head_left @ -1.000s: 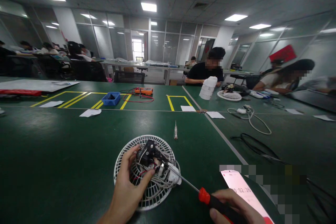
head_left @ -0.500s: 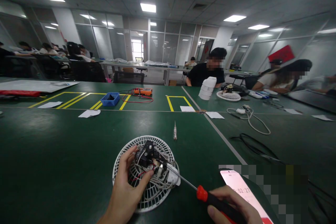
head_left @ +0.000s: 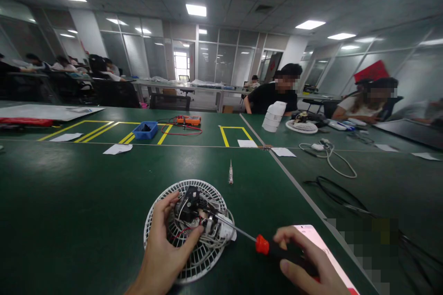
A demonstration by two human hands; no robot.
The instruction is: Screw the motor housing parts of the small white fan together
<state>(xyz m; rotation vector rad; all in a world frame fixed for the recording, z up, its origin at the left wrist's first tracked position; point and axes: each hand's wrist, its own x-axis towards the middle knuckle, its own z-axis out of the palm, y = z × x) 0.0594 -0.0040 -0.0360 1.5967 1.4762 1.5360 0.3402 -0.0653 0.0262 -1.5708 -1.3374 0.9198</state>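
Our left hand (head_left: 169,242) has its grip part-open, fingers & thumb curved round the black plastic motor unit (head_left: 188,203), which sits over the white round plastic fan grille (head_left: 190,182) w/ the grey cable (head_left: 211,242). Our right hand (head_left: 304,258), R of the grille, has its grip curled loosely round the handle of the black-&-red screwdriver (head_left: 262,244); its metal shaft runs L in among the motor parts, tip hidden. A slim clear-handled screwdriver (head_left: 230,175) lies beyond the grille, slightly R, on the green table (head_left: 86,193). The lit phone (head_left: 334,258) is R of the grille, partly behind our right hand.
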